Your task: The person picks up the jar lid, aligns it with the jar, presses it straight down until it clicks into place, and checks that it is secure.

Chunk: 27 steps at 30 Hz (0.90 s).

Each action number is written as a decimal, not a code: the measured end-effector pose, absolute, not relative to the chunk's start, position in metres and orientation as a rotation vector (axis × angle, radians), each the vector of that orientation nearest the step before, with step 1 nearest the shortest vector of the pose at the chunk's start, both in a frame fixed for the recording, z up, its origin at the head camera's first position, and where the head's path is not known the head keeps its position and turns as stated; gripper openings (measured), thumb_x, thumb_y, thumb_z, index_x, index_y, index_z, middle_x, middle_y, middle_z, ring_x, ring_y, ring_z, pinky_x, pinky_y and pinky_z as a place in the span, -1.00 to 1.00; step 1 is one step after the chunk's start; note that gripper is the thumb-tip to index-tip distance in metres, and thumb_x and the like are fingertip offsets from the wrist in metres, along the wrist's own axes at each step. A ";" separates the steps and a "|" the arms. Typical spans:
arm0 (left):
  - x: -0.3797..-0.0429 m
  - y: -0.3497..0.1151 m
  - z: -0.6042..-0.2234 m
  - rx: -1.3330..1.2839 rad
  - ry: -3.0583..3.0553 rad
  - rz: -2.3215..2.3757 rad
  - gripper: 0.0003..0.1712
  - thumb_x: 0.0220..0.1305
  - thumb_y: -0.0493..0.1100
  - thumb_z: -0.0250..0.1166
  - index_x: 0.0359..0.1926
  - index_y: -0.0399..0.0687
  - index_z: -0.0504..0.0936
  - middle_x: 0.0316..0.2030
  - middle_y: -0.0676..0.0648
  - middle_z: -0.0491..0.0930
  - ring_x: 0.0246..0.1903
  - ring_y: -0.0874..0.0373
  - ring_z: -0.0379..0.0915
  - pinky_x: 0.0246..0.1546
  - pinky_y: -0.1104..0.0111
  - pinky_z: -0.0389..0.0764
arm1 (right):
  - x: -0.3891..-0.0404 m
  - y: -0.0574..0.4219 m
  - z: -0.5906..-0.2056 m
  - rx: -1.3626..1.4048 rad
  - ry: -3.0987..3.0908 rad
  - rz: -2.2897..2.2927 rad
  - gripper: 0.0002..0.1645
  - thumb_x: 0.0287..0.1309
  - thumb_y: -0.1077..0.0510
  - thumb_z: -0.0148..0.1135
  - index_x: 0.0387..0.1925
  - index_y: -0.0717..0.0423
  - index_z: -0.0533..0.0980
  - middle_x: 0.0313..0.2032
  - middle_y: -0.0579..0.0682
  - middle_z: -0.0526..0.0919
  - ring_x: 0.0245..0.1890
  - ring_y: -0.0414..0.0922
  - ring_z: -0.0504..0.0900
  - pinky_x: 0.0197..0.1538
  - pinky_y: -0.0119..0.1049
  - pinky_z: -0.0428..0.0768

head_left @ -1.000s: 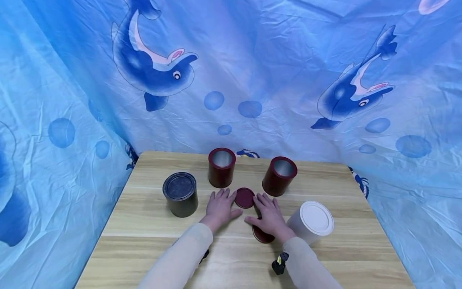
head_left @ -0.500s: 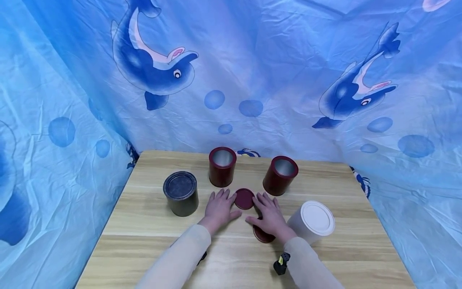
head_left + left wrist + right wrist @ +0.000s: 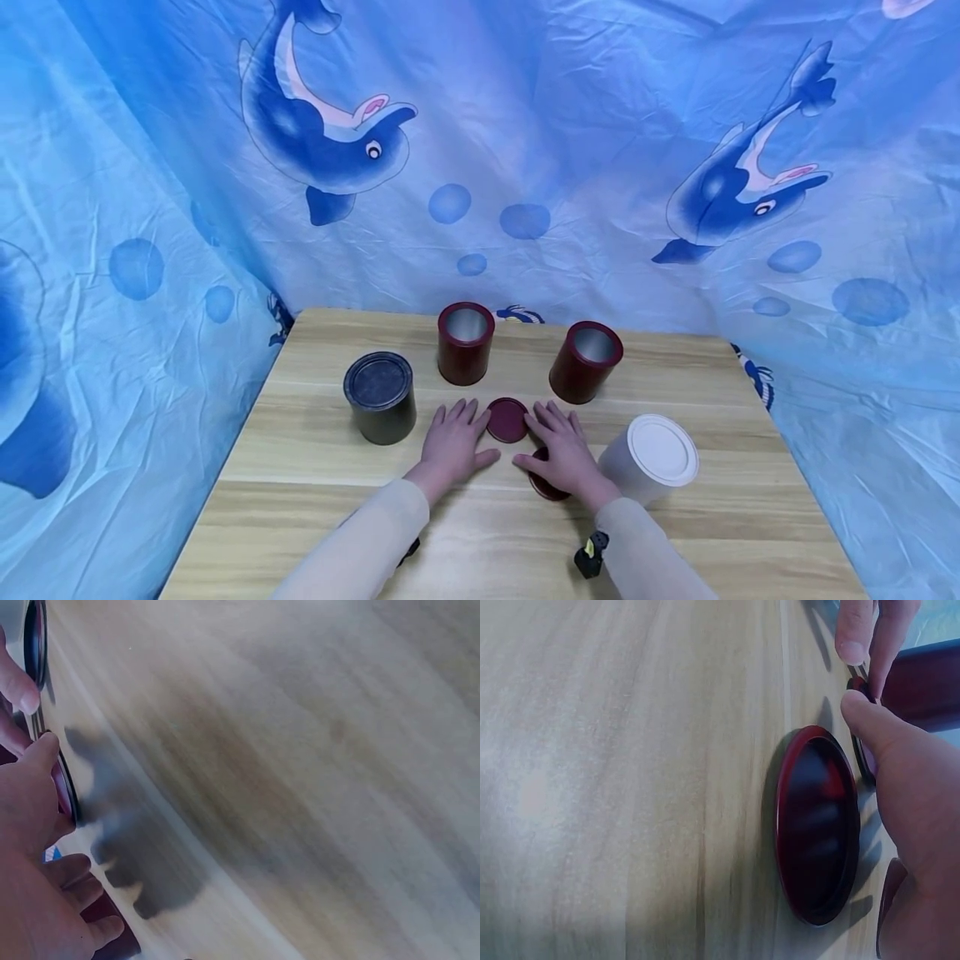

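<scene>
A dark red round lid (image 3: 507, 420) lies on the table between the two hands. My left hand (image 3: 453, 442) has its fingers spread, with the index fingertip at the lid's left edge. On the other side, my right hand (image 3: 561, 450) is spread too, its index fingertip at the right edge. A second dark red lid (image 3: 550, 488) lies partly hidden under the right hand; in the right wrist view this lid (image 3: 817, 832) shows its hollow side up. Behind the hands stand two dark red cans (image 3: 465, 346), (image 3: 587, 363) with open tops.
A black lidded can (image 3: 381, 400) stands left of the hands. To the right is a white lidded can (image 3: 651, 458), close to the right wrist. The wooden table (image 3: 315, 508) ends at a blue dolphin-printed curtain (image 3: 480, 150) behind and on both sides.
Both hands and the lid between them have moved slightly toward the person. The cans stay in place, while the head view has shifted a little.
</scene>
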State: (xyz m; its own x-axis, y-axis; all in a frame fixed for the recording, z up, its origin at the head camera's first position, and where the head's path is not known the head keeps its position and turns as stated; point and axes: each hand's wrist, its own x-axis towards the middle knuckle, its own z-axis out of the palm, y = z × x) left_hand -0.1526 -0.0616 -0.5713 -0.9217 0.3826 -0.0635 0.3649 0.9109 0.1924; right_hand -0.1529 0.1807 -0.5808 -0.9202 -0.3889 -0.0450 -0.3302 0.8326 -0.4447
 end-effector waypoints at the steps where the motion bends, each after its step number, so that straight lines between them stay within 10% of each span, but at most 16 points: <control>1: -0.152 -0.062 -0.572 0.583 2.974 0.275 -0.10 0.40 0.42 0.29 0.55 0.02 0.47 0.54 -0.22 0.38 0.54 -0.21 0.26 0.53 -0.20 0.25 | -0.153 0.181 -0.581 -0.573 2.884 -0.670 -0.01 0.26 -0.29 0.49 0.53 0.13 0.44 0.59 0.19 0.30 0.66 0.25 0.07 0.62 0.40 -0.09; 27: -0.174 -0.062 -0.579 0.567 3.005 0.268 -0.03 0.24 0.47 0.41 0.53 0.11 0.52 0.54 -0.22 0.37 0.56 -0.21 0.23 0.53 -0.22 0.24 | -0.159 0.182 -0.593 -0.477 2.951 -0.662 -0.02 0.22 -0.33 0.50 0.50 0.10 0.49 0.59 0.25 0.29 0.66 0.29 0.06 0.61 0.41 -0.06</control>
State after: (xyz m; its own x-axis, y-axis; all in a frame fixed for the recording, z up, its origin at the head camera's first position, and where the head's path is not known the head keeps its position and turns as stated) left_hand -0.1744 -0.0624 -0.5794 -0.9292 0.3677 -0.0382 0.3551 0.9165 0.1842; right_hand -0.1592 0.1822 -0.5930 -0.9484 -0.3168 -0.0096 -0.2823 0.8582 -0.4288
